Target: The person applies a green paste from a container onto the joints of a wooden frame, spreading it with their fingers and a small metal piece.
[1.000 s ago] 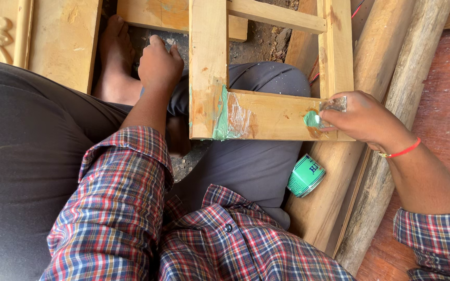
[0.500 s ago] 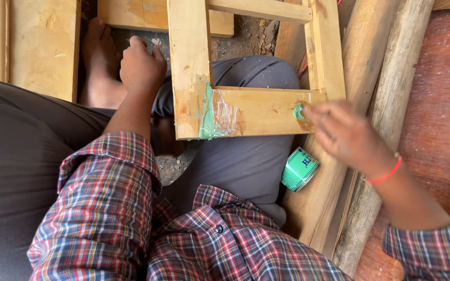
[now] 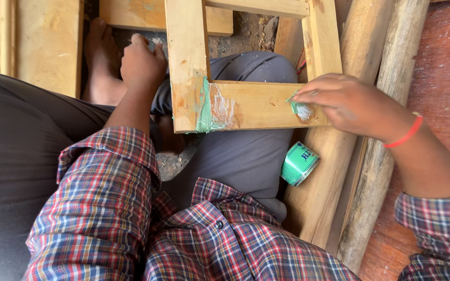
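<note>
Your right hand (image 3: 352, 104) is down on the frame (image 3: 251, 104), at the right end of its near rail, fingers pressed close together on a green smear of putty (image 3: 302, 110). The grip there is narrow, pinched flat at the fingertips; whether a blade sits under them, you can't tell from here. The frame rests across your knee (image 3: 251, 67), tilted up and away from you. A second, bigger streak of green runs down the left joint (image 3: 204, 106), with a pale scraped patch just beside it. Your left hand (image 3: 141, 65) is curled into a loose fist by the frame's left upright, resting at your leg, holding nothing you can see. The green tin (image 3: 299, 163) lies on its side below the rail, between your thigh and the planks (image 3: 334, 171). A red band (image 3: 406, 134) is on your right wrist.
</note>
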